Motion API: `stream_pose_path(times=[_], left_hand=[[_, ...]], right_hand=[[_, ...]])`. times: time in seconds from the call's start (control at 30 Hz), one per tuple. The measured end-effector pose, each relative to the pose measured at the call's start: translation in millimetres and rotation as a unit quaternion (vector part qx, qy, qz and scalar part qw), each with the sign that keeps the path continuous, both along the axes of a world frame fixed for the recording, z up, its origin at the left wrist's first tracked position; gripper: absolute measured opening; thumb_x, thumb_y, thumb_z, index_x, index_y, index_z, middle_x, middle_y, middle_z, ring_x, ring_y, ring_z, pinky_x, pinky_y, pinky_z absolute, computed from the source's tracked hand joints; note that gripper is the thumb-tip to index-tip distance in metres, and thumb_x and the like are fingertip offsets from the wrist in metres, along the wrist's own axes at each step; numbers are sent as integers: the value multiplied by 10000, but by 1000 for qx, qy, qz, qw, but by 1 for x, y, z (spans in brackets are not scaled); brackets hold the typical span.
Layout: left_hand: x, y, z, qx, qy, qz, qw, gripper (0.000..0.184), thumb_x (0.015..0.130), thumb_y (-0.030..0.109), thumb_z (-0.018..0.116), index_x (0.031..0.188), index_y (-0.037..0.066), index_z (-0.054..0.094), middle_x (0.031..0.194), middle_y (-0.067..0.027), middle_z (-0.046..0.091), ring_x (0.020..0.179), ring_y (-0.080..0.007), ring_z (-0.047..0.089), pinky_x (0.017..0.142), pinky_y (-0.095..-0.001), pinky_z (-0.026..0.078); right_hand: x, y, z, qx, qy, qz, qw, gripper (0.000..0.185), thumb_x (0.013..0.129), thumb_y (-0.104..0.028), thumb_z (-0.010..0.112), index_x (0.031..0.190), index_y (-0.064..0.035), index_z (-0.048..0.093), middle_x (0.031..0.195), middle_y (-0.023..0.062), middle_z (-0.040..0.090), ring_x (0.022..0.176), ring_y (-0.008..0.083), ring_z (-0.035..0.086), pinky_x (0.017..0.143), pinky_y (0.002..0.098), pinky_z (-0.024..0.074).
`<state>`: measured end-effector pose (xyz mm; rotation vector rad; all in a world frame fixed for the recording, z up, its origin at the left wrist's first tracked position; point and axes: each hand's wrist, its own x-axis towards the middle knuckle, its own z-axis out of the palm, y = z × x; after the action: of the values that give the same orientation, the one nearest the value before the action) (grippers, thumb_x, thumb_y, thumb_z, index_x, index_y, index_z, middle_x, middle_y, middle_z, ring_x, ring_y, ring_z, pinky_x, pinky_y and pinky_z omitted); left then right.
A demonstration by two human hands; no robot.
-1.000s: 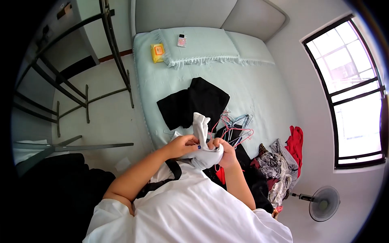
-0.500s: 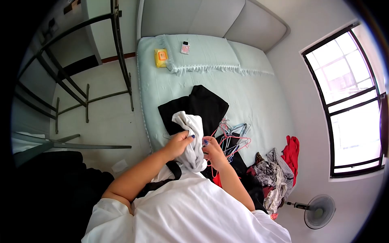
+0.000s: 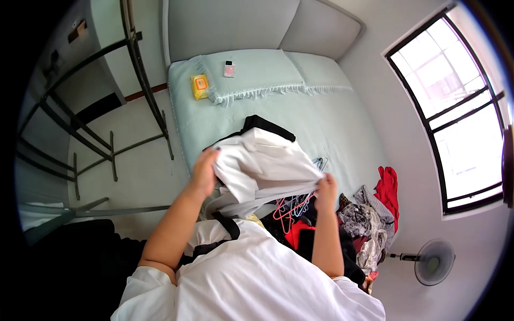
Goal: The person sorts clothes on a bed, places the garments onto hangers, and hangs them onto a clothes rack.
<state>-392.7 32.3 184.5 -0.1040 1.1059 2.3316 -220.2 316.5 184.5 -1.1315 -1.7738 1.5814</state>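
A white garment [image 3: 262,159] is stretched wide between my two hands above the bed. My left hand [image 3: 203,174] grips its left edge, fingers closed on the fabric. On the opposite side my right hand [image 3: 325,191] pinches the cloth near a corner. Its exact kind cannot be made out from the loose folds. Under it lies a black garment [image 3: 270,128], mostly covered. Pink and blue clothes hangers [image 3: 289,209] show just below the white fabric, left of my right forearm. A red cloth [image 3: 300,235] lies near them among dark clothes.
The pale green bed [image 3: 342,134] carries a yellow wipes pack [image 3: 199,86] and a phone [image 3: 229,69] near the pillows. Mixed clothes [image 3: 364,224] are heaped at right, beside a fan [image 3: 433,262]. A dark metal rack [image 3: 144,69] stands on the left.
The white garment was bunched between close hands; now it is spread open. My left hand moved left and up, my right hand moved right. The view shifted slightly.
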Motion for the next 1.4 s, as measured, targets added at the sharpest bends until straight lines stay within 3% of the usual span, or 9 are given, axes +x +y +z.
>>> stream_pose_path(times=[0.17, 0.27, 0.4, 0.5, 0.57, 0.8, 1.0, 1.13, 1.4], left_hand=[[-37, -2, 85, -4, 225, -109, 968, 319, 893, 177, 422, 1098, -30, 552, 1111, -131, 584, 971, -156, 569, 876, -281, 425], [-35, 17, 134, -56, 415, -106, 902, 300, 928, 227, 438, 1112, 16, 547, 1026, -39, 587, 893, -76, 525, 814, -211, 401], [-51, 47, 113, -70, 431, -132, 890, 224, 919, 188, 458, 1028, 22, 561, 946, -21, 579, 839, -69, 508, 760, -206, 398], [-63, 74, 49, -200, 334, -94, 916, 158, 881, 128, 475, 946, 3, 546, 876, -31, 573, 805, -95, 505, 730, -238, 403], [-75, 71, -19, -287, 330, -117, 892, 153, 855, 118, 490, 924, -3, 550, 833, -46, 580, 781, -116, 516, 720, -263, 413], [-52, 56, -88, -378, 249, -361, 815, 112, 832, 93, 516, 835, -9, 562, 757, -30, 577, 727, -88, 515, 660, -245, 415], [-93, 50, -107, -325, 201, -253, 889, 187, 866, 123, 497, 997, -2, 544, 890, -28, 584, 807, -114, 537, 727, -245, 422], [-105, 67, -33, -289, 172, -5, 942, 243, 858, 116, 482, 1072, 2, 492, 995, -89, 565, 938, -194, 550, 825, -338, 442], [-126, 66, 98, -175, 344, 174, 906, 283, 898, 170, 416, 1077, -38, 484, 1093, -176, 539, 1010, -285, 533, 891, -407, 426]], right_hand=[[30, 49, 74, 283, 144, -119, 941, 96, 802, -7, 458, 791, -8, 554, 730, 43, 557, 644, 94, 497, 594, 210, 398], [40, 41, 125, 332, 226, -196, 895, 80, 805, 9, 463, 811, 16, 543, 780, 70, 585, 719, 119, 539, 687, 235, 436], [47, 39, 97, 268, 173, -169, 933, 112, 824, -57, 481, 864, 9, 562, 774, 72, 581, 705, 125, 530, 688, 262, 435], [62, 29, 13, 180, -161, 22, 970, 193, 823, -106, 529, 946, 34, 579, 780, 16, 554, 694, 95, 492, 611, 225, 391], [79, 11, -61, 63, -87, 93, 990, 183, 830, -128, 558, 924, 21, 608, 740, -15, 550, 656, 77, 474, 583, 215, 387], [113, -26, -93, -227, -260, 359, 867, 232, 830, -196, 567, 971, -25, 634, 735, -36, 571, 648, 56, 485, 581, 210, 399], [109, -3, -171, -216, -163, 161, 949, 264, 831, -237, 571, 946, -5, 627, 778, 23, 612, 701, 106, 540, 640, 257, 437], [93, 0, -225, -174, -215, 132, 952, 280, 791, -271, 584, 868, -7, 639, 778, 110, 647, 721, 212, 615, 664, 316, 471], [90, 13, -287, -53, -402, 45, 913, 336, 714, -268, 640, 947, -30, 594, 860, 164, 629, 820, 312, 603, 734, 393, 474]])
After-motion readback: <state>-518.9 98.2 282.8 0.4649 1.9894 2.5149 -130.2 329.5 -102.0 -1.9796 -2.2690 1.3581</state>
